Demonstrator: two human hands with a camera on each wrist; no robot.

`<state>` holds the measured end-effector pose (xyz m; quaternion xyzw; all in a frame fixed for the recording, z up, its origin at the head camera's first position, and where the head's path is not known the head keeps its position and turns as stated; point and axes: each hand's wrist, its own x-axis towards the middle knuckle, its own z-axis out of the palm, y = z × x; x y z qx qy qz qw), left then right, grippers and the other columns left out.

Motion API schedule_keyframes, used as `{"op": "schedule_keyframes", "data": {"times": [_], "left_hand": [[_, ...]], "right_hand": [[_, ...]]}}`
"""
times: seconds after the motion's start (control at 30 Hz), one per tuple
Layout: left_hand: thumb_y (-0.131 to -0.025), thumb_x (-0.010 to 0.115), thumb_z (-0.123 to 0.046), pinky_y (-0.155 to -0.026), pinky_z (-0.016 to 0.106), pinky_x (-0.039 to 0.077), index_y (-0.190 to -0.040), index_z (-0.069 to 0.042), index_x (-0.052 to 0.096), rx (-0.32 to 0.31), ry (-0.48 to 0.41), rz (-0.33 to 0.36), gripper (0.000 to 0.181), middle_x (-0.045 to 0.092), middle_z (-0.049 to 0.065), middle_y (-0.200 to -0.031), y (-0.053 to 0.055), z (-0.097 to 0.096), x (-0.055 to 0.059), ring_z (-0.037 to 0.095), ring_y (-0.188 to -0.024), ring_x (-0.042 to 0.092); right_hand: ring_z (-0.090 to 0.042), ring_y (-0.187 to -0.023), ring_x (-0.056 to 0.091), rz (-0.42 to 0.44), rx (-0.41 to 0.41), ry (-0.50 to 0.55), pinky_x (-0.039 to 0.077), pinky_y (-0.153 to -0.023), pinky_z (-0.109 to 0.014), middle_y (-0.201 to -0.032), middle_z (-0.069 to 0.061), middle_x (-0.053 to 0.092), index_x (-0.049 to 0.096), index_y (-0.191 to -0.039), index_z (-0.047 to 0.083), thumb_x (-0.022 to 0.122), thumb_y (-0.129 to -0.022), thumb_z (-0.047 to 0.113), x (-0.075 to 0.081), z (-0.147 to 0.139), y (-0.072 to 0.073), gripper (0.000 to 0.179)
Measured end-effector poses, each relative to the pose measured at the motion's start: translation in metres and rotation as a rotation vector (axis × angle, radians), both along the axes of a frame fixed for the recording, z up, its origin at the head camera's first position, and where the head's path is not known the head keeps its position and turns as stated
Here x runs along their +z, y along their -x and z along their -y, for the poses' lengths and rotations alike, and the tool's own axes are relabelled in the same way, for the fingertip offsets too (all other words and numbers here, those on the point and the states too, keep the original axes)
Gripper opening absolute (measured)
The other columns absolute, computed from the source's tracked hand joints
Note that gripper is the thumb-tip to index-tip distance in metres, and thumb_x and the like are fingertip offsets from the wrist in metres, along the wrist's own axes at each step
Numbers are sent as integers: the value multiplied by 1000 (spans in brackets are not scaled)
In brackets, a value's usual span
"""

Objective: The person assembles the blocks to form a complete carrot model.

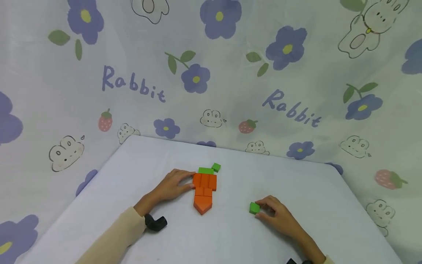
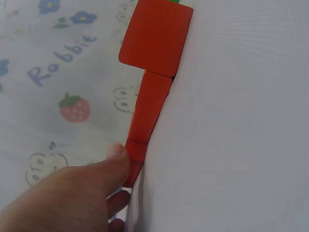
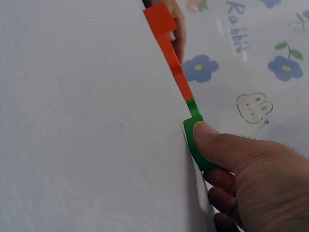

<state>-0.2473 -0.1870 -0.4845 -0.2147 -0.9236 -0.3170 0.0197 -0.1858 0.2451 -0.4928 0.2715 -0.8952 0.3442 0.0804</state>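
Observation:
On the white table, orange blocks [image 1: 204,181] lie together, with a pointed orange block [image 1: 202,204] at the near end and a flat green block [image 1: 206,171] against the far end. My left hand [image 1: 171,184] holds the left outer orange block by its side, thumb and index finger on it; the thumb also shows against the orange block [image 2: 137,151] in the left wrist view. Off to the right, my right hand [image 1: 275,213] pinches a green block [image 1: 254,208] between thumb and fingers, seen closely as a green block [image 3: 193,142] in the right wrist view.
A small green block [image 1: 216,167] stands at the far right corner of the flat green one. The white table [image 1: 230,238] reaches back to a cloth backdrop [image 1: 230,73] printed with flowers, rabbits and strawberries. A black strap piece [image 1: 155,223] sits at the left wrist.

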Motion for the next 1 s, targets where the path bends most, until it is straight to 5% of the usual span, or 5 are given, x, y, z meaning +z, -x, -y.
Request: {"op": "schedule_keyframes", "data": {"times": [0.4,0.7,1.0], "left_hand": [[-94,67,-44,-110,53,39,-144,-26,55,8,-2,43,55,58,-3,-144,-2,-5,1,23,-132,47],[-94,67,-44,-110,52,39,-145,-25,54,9,18,23,56,58,-2,-144,-2,-2,3,24,-131,47],[-94,67,-44,-110,52,39,-145,-26,54,5,14,19,55,58,-2,-143,-2,-3,1,24,-131,47]], "right_hand": [[-5,-86,57,77,-16,62,50,-71,-21,-100,11,62,67,-113,21,77,-88,20,14,1,-2,27],[-5,-89,60,31,33,63,53,-71,-23,-106,3,64,65,-113,13,74,-87,5,36,20,21,29],[-11,-87,61,9,61,28,54,-71,-25,-104,0,65,65,-113,9,75,-86,6,60,45,51,28]]}}
